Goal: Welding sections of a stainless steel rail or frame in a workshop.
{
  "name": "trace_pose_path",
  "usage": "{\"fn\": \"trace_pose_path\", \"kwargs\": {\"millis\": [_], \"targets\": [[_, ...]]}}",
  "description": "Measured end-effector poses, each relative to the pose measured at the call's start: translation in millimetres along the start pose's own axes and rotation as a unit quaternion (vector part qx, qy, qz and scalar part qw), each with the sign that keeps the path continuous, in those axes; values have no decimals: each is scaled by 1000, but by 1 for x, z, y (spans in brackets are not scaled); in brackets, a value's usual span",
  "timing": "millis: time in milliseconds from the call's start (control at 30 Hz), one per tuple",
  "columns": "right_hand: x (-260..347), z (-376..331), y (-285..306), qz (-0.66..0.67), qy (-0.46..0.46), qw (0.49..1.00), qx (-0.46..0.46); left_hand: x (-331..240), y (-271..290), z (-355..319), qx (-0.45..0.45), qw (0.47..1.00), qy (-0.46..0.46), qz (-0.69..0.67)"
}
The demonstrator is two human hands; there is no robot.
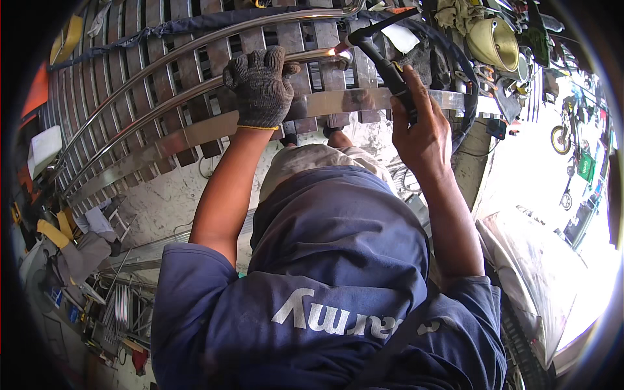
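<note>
My left hand [261, 88], in a grey knit glove, grips a curved shiny steel tube [162, 104] of a metal gate frame [195, 133]. My bare right hand [422, 133] holds a black welding torch [383, 62] whose tip points left at the end of that tube. A small bright glow [338, 51] shows where the torch tip meets the tube end, just right of the gloved fingers. The frame has several flat vertical slats and two more curved tubes above.
A black hose [448, 45] runs from the torch over the frame's top. A brass-coloured bowl-shaped lamp [494, 42] and clutter lie at the upper right. Metal racks and scrap [123, 305] stand at the lower left. A motorbike [562, 136] is parked outside at right.
</note>
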State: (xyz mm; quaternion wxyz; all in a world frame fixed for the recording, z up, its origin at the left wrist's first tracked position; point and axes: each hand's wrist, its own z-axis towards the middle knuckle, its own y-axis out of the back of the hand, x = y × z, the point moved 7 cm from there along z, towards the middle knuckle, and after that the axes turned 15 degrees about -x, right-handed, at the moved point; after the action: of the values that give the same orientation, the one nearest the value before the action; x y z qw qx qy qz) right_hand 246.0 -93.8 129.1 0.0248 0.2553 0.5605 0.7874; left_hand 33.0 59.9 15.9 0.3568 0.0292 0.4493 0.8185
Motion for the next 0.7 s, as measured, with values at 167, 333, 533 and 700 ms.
{"fn": "trace_pose_path", "kwargs": {"millis": [167,333,533,700], "targets": [[-1,-2,0,38,7,999,-27,-4,2,1,12,997,-16,69],[-2,-3,0,35,4,999,-23,-6,5,3,9,997,-14,78],[2,-3,0,13,6,1000,-12,-6,6,4,-1,997,-22,71],[0,-4,-2,-10,-3,1000,8,2,-1,0,-8,1000,-2,-8]]}}
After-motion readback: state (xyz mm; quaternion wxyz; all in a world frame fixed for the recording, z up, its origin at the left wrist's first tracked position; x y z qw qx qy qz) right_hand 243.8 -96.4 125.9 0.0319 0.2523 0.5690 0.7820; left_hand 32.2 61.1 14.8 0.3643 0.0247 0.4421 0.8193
